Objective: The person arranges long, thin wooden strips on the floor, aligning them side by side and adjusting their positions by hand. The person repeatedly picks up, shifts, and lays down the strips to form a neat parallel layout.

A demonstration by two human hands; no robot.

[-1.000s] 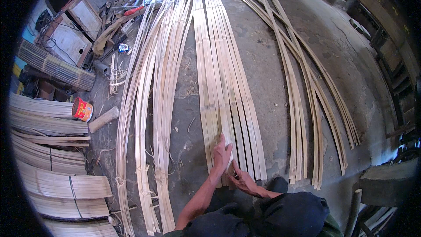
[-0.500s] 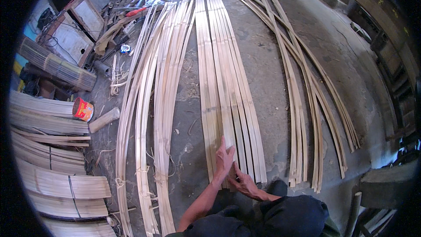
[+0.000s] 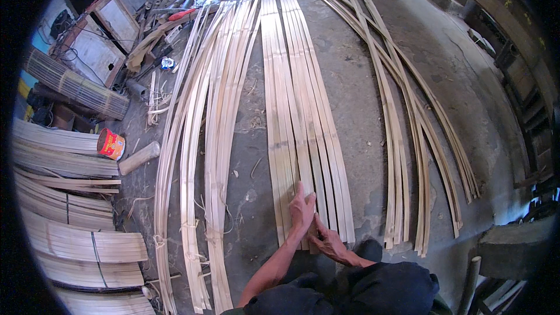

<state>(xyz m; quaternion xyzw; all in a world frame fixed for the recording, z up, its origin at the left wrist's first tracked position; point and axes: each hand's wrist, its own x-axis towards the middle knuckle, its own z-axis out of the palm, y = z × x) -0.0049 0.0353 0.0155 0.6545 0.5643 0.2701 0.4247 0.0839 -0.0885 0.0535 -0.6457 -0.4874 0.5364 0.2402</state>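
Long pale bamboo strips (image 3: 330, 157) lie side by side on the floor before me, in two groups with a narrow dark gap between. At their near ends, my left hand (image 3: 301, 211) is on a strip along that gap, index finger pointing up its length and thumb on the other side. Just to the right and nearer, my right hand (image 3: 330, 244) holds the strips' near end at its edge, thumb raised close to the left wrist. The undersides of both hands' fingers are hidden.
Loose bamboo strips (image 3: 217, 157) lie to the left, others (image 3: 402, 140) cross on the right. Tied strip bundles (image 3: 87, 245) are stacked at the left edge, beside a red-orange tin (image 3: 111, 144) and a wooden billet (image 3: 140, 158). A rolled bamboo mat (image 3: 76, 84) lies behind.
Both hands have shifted slightly to the right. The gap between the two strip groups has widened a little at the far end.
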